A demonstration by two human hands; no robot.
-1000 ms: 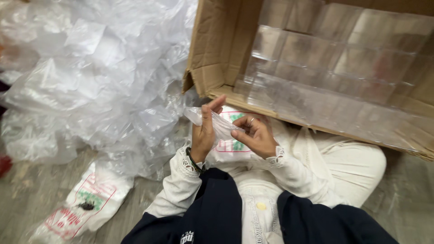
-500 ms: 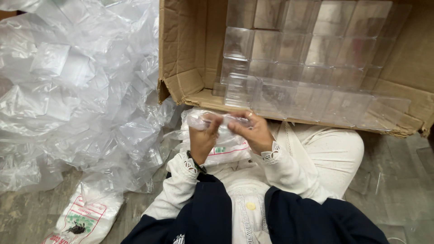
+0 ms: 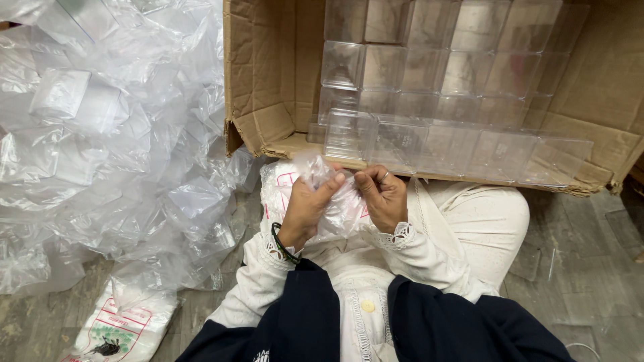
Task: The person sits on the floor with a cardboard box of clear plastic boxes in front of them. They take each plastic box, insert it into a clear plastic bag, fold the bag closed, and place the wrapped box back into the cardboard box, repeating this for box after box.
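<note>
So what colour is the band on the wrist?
Dark green and black, on the left hand's thin wristband; head view.

A cardboard box (image 3: 268,80) of clear plastic containers (image 3: 436,67) stands beside heaped plastic wrap (image 3: 100,134).

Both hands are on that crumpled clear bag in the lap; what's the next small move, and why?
Probably pull the clear plastic bag open: left hand and right hand both pinch it near its top, and it looks crumpled and closed.
</note>
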